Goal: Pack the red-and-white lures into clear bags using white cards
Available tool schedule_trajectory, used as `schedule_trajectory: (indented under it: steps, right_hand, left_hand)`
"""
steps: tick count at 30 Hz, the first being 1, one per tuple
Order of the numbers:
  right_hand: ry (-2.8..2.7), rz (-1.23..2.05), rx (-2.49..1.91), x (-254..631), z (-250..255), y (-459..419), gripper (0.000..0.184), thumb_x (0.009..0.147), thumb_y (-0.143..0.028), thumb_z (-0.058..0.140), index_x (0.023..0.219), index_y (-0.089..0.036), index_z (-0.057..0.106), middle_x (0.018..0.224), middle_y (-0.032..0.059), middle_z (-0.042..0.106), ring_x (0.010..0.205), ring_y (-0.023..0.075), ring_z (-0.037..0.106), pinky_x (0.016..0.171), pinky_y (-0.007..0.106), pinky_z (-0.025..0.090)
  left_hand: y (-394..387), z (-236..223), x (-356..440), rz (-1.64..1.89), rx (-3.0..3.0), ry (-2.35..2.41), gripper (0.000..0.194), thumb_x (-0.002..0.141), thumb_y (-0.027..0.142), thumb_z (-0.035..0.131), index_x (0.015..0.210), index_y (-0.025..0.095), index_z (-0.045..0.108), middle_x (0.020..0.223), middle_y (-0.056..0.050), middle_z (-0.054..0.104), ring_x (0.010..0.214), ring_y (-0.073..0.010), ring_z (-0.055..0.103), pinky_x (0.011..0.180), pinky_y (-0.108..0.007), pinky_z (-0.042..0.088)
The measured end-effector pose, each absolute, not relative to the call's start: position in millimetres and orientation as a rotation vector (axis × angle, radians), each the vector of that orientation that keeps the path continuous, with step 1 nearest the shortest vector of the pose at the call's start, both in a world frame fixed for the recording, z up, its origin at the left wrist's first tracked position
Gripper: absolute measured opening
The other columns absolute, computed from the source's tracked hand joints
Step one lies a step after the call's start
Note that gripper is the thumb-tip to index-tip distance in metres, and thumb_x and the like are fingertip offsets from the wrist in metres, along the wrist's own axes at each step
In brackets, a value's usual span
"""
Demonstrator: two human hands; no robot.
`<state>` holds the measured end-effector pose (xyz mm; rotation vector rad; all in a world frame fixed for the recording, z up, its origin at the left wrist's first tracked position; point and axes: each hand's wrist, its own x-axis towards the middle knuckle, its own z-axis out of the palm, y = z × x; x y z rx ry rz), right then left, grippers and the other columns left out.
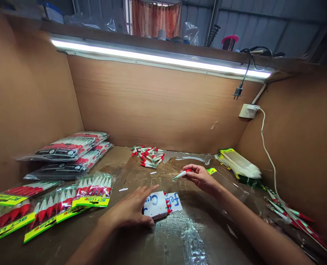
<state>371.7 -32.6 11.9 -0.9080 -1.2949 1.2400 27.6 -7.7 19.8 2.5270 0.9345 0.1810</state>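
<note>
My right hand (202, 179) pinches a red-and-white fishing lure (181, 174) by its red end, held over the table with its green hooked tip pointing left. Lower down, my left hand (130, 208) grips the left side of a small white box (155, 207) with blue handwriting, thumb at the near edge and fingers at the far edge. Red lure ends (168, 206) show at the box's open right side, beside a white flap with more blue writing. Behind both hands lies a loose pile of similar lures (149, 156).
Bagged lures with yellow header cards (93, 200) lie at left, before stacked larger clear packs (69, 147). Empty-looking yellow-topped bags (239, 163) lie at back right. More lures (293, 215) rest at far right under a white cable (265, 143). A black plug (238, 91) dangles above.
</note>
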Motion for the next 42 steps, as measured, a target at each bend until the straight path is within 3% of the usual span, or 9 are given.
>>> schedule_trajectory:
  steps: [4, 8, 12, 15, 20, 24, 33, 42]
  right_hand:
    - [-1.195, 1.251, -0.865, 374.0, 2.2, -36.9, 0.037, 0.073, -0.033, 0.083, 0.105, -0.018, 0.071, 0.106, 0.0078, 0.073, 0.096, 0.0176, 0.07, 0.092, 0.03, 0.051]
    - [-1.101, 1.28, -0.905, 374.5, -5.7, -29.8, 0.041, 0.075, -0.042, 0.081, 0.107, -0.018, 0.072, 0.104, 0.009, 0.074, 0.085, 0.0164, 0.072, 0.076, 0.026, 0.055]
    - [-1.027, 1.311, -1.052, 371.9, -18.3, -22.7, 0.045, 0.077, -0.057, 0.073, 0.091, -0.014, 0.074, 0.08, 0.0083, 0.075, 0.06, 0.0126, 0.067, 0.052, 0.021, 0.049]
    - [-1.01, 1.312, -1.119, 370.2, -23.3, -22.3, 0.046, 0.076, -0.06, 0.073, 0.083, -0.014, 0.074, 0.066, 0.004, 0.072, 0.048, 0.0092, 0.059, 0.045, 0.019, 0.042]
    - [-1.009, 1.288, -1.034, 373.0, -13.7, -27.1, 0.039, 0.07, -0.043, 0.084, 0.098, -0.018, 0.076, 0.091, 0.0067, 0.077, 0.069, 0.0129, 0.069, 0.064, 0.023, 0.052]
    - [-1.025, 1.241, -0.949, 377.1, -0.6, -29.4, 0.042, 0.072, -0.035, 0.084, 0.108, -0.018, 0.074, 0.104, 0.0104, 0.075, 0.08, 0.0147, 0.071, 0.071, 0.024, 0.053]
    - [-1.375, 1.008, -1.064, 386.3, 16.8, -33.9, 0.031, 0.073, -0.035, 0.081, 0.097, -0.016, 0.078, 0.078, 0.0047, 0.074, 0.066, 0.0131, 0.061, 0.065, 0.027, 0.048]
    - [-1.52, 1.03, -1.24, 382.4, -0.4, -33.2, 0.033, 0.071, -0.038, 0.08, 0.094, -0.016, 0.078, 0.083, 0.006, 0.076, 0.07, 0.0173, 0.066, 0.067, 0.028, 0.049]
  left_hand:
    - [-9.2, 22.1, 33.3, 0.215, 2.565, 0.879, 0.101, 0.064, 0.048, 0.079, 0.151, 0.04, 0.028, 0.148, -0.006, 0.045, 0.131, -0.0336, 0.047, 0.106, -0.047, 0.039]
    - [-7.9, 20.1, 35.4, 0.247, 2.586, 0.858, 0.099, 0.066, 0.045, 0.079, 0.151, 0.041, 0.027, 0.151, -0.004, 0.043, 0.132, -0.0329, 0.045, 0.107, -0.047, 0.038]
    - [-4.8, 15.6, 34.9, 0.236, 2.585, 0.845, 0.098, 0.068, 0.044, 0.079, 0.151, 0.041, 0.026, 0.152, -0.004, 0.042, 0.135, -0.0321, 0.043, 0.11, -0.048, 0.037]
    - [-4.4, 15.8, 35.3, 0.234, 2.588, 0.844, 0.099, 0.069, 0.042, 0.078, 0.151, 0.041, 0.024, 0.152, -0.004, 0.042, 0.135, -0.0318, 0.043, 0.11, -0.048, 0.037]
    - [-8.8, 25.4, 42.4, 0.341, 2.661, 0.781, 0.095, 0.07, 0.032, 0.076, 0.151, 0.039, 0.027, 0.147, -0.004, 0.046, 0.13, -0.0301, 0.047, 0.107, -0.046, 0.04]
    - [-10.4, 31.9, 49.4, 0.544, 2.75, 0.746, 0.092, 0.072, 0.022, 0.071, 0.151, 0.034, 0.027, 0.142, -0.006, 0.05, 0.129, -0.0288, 0.046, 0.107, -0.046, 0.041]
    - [-5.9, 26.5, 48.4, 0.669, 2.73, 0.765, 0.093, 0.076, 0.026, 0.071, 0.153, 0.03, 0.02, 0.142, -0.009, 0.05, 0.127, -0.0286, 0.049, 0.106, -0.046, 0.042]
    - [-1.9, 13.1, 47.6, 0.634, 2.674, 0.775, 0.101, 0.072, 0.026, 0.074, 0.155, 0.031, 0.016, 0.145, -0.008, 0.049, 0.126, -0.0287, 0.051, 0.106, -0.045, 0.042]
